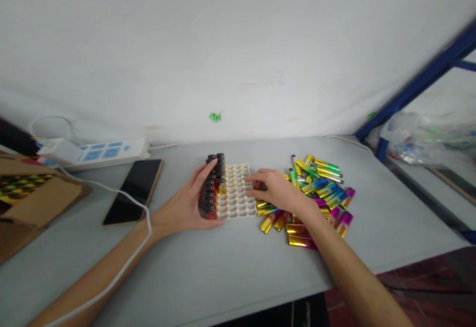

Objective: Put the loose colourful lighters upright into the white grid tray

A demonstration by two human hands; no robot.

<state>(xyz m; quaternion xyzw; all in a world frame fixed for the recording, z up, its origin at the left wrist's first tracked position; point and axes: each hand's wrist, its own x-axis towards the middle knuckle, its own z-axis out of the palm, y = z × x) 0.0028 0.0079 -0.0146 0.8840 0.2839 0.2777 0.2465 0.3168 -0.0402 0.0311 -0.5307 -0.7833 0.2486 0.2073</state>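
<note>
Head view: left hand [185,207] clasps tray [238,195]; right hand [278,191] pinches lighter [262,186]; cable [148,218] crosses left wrist; phone [134,190] beside.

No lettering is legible: the power strip [92,152] at ten o'clock on the worktop [223,262] and the loose lighters [320,188] at three o'clock show only blurred markings.

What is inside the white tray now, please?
Black-topped lighters stand in its left rows; the other visible pockets are empty. The left hand covers the left side of the tray, and the right hand hides some pockets at the right edge.
</note>
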